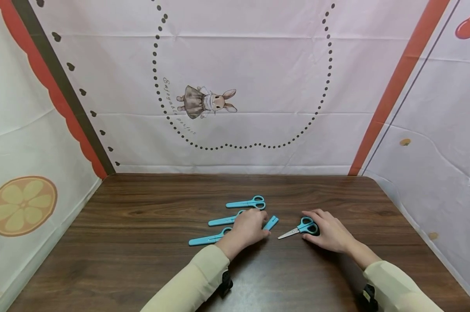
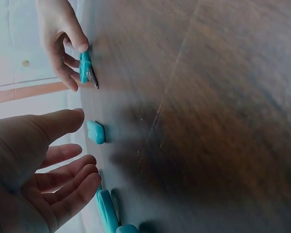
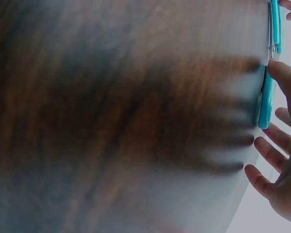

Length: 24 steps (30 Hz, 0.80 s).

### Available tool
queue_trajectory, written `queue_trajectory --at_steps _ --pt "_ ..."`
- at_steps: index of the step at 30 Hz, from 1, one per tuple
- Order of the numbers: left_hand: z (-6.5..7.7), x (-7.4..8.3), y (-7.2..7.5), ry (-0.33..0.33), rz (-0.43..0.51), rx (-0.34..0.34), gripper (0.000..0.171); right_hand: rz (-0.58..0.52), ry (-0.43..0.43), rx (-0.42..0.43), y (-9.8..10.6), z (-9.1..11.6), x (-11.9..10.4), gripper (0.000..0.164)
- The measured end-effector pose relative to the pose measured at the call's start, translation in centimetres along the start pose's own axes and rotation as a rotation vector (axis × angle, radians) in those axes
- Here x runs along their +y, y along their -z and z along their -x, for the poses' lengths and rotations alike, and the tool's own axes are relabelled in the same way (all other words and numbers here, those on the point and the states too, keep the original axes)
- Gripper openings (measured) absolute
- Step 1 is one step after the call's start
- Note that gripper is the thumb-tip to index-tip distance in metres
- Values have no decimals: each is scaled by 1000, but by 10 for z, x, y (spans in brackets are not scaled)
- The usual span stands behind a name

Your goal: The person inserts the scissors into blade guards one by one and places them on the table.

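Small scissors with turquoise handles (image 1: 300,227) lie on the table, their bare metal blades pointing left. My right hand (image 1: 330,232) is at the handles, thumb and forefinger on either side of them. In the right wrist view the fingers of the right hand (image 3: 281,150) are spread, the thumb right at the scissors. A separate turquoise blade cover (image 1: 271,222) lies just left of the blade tip. Over it is my left hand (image 1: 250,226); in the left wrist view its thumb and fingers stand apart, the cover (image 2: 95,132) beyond the gap between them.
Left of the hands lie three covered turquoise scissors: one at the back (image 1: 240,204), one in the middle (image 1: 221,221) and one in front (image 1: 205,240). The left hand partly hides the middle pair. The brown wooden table (image 1: 149,268) meets a printed cloth backdrop (image 1: 273,86).
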<state>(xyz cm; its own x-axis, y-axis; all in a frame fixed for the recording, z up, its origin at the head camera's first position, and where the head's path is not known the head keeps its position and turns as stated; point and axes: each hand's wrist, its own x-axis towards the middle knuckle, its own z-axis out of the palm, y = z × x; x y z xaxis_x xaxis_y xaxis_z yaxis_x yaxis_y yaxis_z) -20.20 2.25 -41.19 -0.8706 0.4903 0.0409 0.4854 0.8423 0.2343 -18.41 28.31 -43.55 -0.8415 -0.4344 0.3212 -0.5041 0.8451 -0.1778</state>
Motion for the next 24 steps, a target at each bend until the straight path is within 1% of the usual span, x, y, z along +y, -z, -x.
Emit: queue_trajectory --at_steps 5,8,14,20,24 --pt "-3 1 -1 15 -2 -12 29 26 1 12 -1 0 0 59" --pt "-4 2 -1 24 -14 -24 26 31 -17 4 -1 -1 0 58" --pt "-6 6 -3 51 -60 -57 29 28 -59 -29 0 -1 0 57" --pt "-7 9 -4 70 -116 -67 32 21 -68 -29 -1 -3 1 52" --pt "-8 10 -5 84 -127 -78 32 18 -63 -24 -1 -3 2 48"
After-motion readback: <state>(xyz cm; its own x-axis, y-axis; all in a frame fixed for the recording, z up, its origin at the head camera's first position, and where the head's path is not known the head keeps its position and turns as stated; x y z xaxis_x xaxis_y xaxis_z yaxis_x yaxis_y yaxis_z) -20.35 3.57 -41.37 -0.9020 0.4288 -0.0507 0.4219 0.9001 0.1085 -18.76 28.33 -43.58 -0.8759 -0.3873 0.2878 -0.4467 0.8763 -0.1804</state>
